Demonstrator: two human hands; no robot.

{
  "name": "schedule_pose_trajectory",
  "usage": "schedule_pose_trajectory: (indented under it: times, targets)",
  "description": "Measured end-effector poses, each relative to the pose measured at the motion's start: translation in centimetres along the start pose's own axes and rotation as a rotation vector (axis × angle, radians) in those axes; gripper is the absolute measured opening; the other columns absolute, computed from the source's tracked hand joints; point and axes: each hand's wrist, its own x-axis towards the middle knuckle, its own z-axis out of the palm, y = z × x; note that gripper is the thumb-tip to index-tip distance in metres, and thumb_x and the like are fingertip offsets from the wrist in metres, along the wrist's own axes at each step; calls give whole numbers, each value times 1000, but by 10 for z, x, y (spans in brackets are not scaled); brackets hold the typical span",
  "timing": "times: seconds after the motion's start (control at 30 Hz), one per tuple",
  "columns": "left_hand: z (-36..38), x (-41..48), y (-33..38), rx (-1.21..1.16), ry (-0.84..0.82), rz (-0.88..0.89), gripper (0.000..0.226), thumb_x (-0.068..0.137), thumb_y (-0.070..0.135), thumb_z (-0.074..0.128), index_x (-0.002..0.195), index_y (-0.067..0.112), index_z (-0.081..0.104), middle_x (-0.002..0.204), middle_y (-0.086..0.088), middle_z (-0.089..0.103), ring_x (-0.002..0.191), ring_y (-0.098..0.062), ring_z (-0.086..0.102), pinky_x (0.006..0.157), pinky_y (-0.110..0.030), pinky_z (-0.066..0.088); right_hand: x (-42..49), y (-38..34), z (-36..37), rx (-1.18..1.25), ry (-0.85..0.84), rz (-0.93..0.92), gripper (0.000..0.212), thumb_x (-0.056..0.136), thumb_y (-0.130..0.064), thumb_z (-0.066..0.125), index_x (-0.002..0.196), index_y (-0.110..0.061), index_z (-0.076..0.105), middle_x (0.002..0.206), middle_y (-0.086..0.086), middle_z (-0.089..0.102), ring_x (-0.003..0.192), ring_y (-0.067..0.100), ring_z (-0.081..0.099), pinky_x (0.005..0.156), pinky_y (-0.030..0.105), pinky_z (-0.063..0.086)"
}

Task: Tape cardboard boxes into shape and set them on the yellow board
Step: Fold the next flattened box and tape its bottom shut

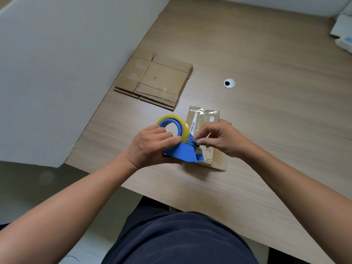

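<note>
Left hand point(152, 145): wrapped round the blue tape dispenser point(182, 153), held over the near edge of the bench point(266, 111).
Right hand point(219, 140): fingertips pinching the loose end of the yellow tape roll point(185, 130) at the dispenser's nose.
Cardboard box point(207, 119): small, glossy with tape, barcode label up, lying on the bench just under and behind both hands.
Flattened cardboard point(156, 79): stacked farther back, hard against the white partition point(57, 73).
Cable grommet point(229, 83): set in the bench right of that stack, well apart.
</note>
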Motion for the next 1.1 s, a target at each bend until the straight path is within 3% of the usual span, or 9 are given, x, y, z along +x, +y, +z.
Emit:
schedule_pose_trajectory:
  times: [0.17, 0.27, 0.4, 0.53, 0.87, 1.1]
  targets:
    - [2, -2, 2, -151, -83, -207, 65, 83, 73, 63, 123, 23, 55, 81, -3, 68, 66, -24, 61, 58, -36, 50, 3, 12, 11, 196, -76, 156, 6, 93, -6, 70, 97, -8, 73, 84, 3, 72, 73, 10, 63, 63, 29, 54]
    - [5, -6, 3, -193, -163, -249, 64, 89, 74, 53, 135, 29, 52, 87, -1, 70, 71, -21, 62, 61, -34, 50, 0, 19, 15, 279, -102, 193, 7, 94, -6, 69, 97, -10, 74, 89, 9, 72, 74, 13, 62, 66, 29, 52]
    - [8, -15, 6, -228, -261, -249, 62, 97, 72, 41, 148, 37, 40, 97, 1, 71, 79, -20, 64, 66, -38, 52, -5, 26, 21, 354, -125, 238, 4, 93, -2, 69, 95, 2, 70, 86, 10, 70, 74, 14, 63, 69, 30, 53]
    - [9, -18, 10, -224, -261, -184, 59, 97, 67, 47, 146, 34, 42, 89, 1, 65, 74, -20, 60, 61, -39, 49, -8, 31, 25, 416, -94, 269, 14, 88, 2, 72, 96, 12, 66, 86, 15, 71, 76, 18, 67, 71, 30, 57]
    - [13, -27, 11, -176, -206, -39, 60, 98, 62, 52, 142, 23, 47, 81, -2, 59, 65, -20, 51, 57, -36, 43, -14, 33, 30, 437, -102, 206, 11, 88, 5, 70, 96, 13, 67, 88, 19, 69, 79, 21, 69, 73, 27, 59]
    - [9, -22, 9, -163, -156, -65, 63, 98, 62, 52, 145, 22, 44, 80, -5, 61, 66, -24, 56, 59, -43, 48, -18, 25, 32, 278, 62, 72, 4, 89, -2, 72, 86, -1, 70, 75, -1, 69, 68, 14, 66, 68, 26, 54]
